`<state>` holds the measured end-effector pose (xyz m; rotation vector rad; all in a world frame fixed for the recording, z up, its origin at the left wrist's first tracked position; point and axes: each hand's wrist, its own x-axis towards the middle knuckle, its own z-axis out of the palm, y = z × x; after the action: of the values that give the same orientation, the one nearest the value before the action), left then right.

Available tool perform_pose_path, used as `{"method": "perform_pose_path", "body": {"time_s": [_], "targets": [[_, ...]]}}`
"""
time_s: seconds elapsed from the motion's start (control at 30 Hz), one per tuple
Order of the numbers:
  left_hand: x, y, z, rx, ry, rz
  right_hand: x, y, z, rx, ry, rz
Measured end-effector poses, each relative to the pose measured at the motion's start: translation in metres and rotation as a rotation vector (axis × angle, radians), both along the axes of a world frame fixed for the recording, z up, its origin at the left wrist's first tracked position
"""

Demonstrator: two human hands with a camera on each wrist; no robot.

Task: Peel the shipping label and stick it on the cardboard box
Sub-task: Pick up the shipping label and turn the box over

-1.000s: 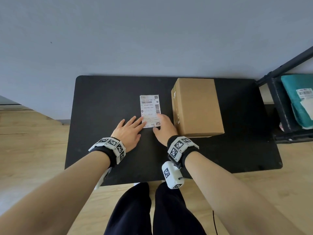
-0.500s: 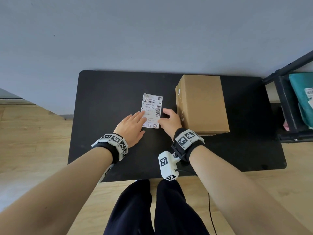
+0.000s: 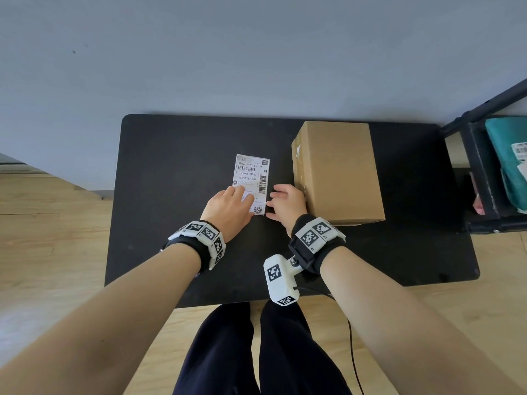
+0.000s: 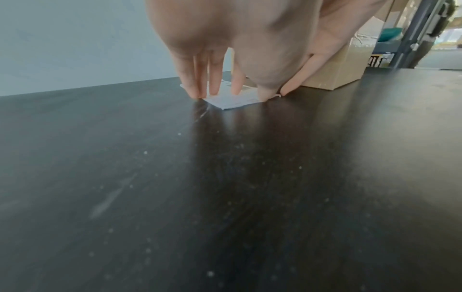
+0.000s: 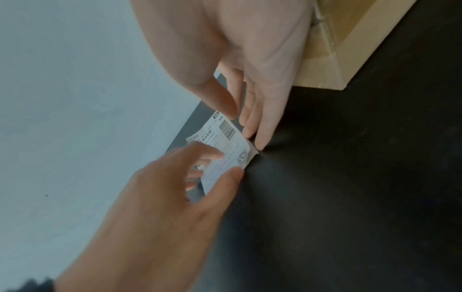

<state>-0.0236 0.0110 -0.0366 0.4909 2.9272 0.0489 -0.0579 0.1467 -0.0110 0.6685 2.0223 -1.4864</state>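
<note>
A white shipping label (image 3: 251, 178) lies flat on the black table (image 3: 171, 166), just left of a plain brown cardboard box (image 3: 339, 172). My left hand (image 3: 228, 209) presses the label's near half down with straight fingers (image 4: 212, 87). My right hand (image 3: 285, 201) sits between label and box, its fingertips (image 5: 260, 142) touching the label's right edge near the lower corner. That corner (image 5: 251, 153) looks slightly raised in the right wrist view. The thumb (image 5: 220, 102) hovers above the label without a clear pinch. The box (image 5: 350, 39) is right behind my right hand.
A dark metal shelf (image 3: 482, 172) stands off the table's right end, holding a teal parcel (image 3: 510, 155). A grey wall runs behind the table. Wooden floor surrounds it, and my legs (image 3: 256, 352) are at the near edge.
My left fingers have slid further onto the label. My right hand has moved from the label's near corner to its right edge. The label has turned slightly.
</note>
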Motion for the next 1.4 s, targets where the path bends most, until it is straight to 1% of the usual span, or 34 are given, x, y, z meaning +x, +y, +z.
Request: {"method": "perform_pose_path", "body": {"time_s": [0.1,0.13,0.2,0.3,0.43,0.53,0.67,0.77,0.83,0.93,1.03,1.2,1.27,1.33,1.4], "targets": [[0.003,0.000,0.001,0.017,-0.034,0.021,-0.003,-0.001,0.006,-0.124,-0.129,-0.103],[0.004,0.000,0.003,0.018,-0.043,0.026,-0.004,-0.001,0.008,-0.159,-0.165,-0.108],[0.003,0.001,0.005,0.022,-0.064,0.032,-0.007,-0.002,0.008,-0.115,-0.195,-0.050],[0.001,0.002,0.006,-0.019,-0.104,0.016,-0.010,-0.005,0.007,-0.046,-0.171,-0.013],[0.000,0.003,0.003,-0.029,-0.076,-0.016,-0.012,-0.005,0.004,0.000,-0.161,0.028],[0.001,0.001,0.002,-0.009,-0.043,-0.045,-0.011,-0.008,0.005,0.142,-0.088,0.111],[0.004,-0.002,0.000,-0.014,-0.009,-0.078,-0.008,-0.007,0.009,0.286,0.072,0.196],[0.006,-0.005,0.000,-0.048,0.002,-0.111,-0.011,-0.007,0.006,0.324,0.115,0.212],[0.007,-0.009,0.000,-0.068,-0.007,-0.136,-0.013,-0.009,0.000,0.329,0.107,0.192],[0.007,-0.016,0.002,-0.068,-0.039,-0.141,-0.017,-0.013,-0.006,0.370,0.094,0.221],[0.011,-0.025,0.005,-0.007,-0.109,-0.126,-0.021,-0.014,-0.008,0.457,0.085,0.279],[0.015,-0.033,0.003,0.048,-0.201,-0.115,-0.024,-0.016,-0.009,0.659,0.187,0.427],[0.014,-0.031,0.008,0.103,-0.225,-0.075,-0.027,-0.017,-0.010,0.681,0.194,0.472],[0.010,-0.031,0.011,0.137,-0.268,-0.042,-0.029,-0.019,-0.010,0.676,0.181,0.480],[0.000,-0.032,0.014,0.063,-0.336,-0.049,-0.031,-0.020,-0.010,0.653,0.148,0.456]]}}
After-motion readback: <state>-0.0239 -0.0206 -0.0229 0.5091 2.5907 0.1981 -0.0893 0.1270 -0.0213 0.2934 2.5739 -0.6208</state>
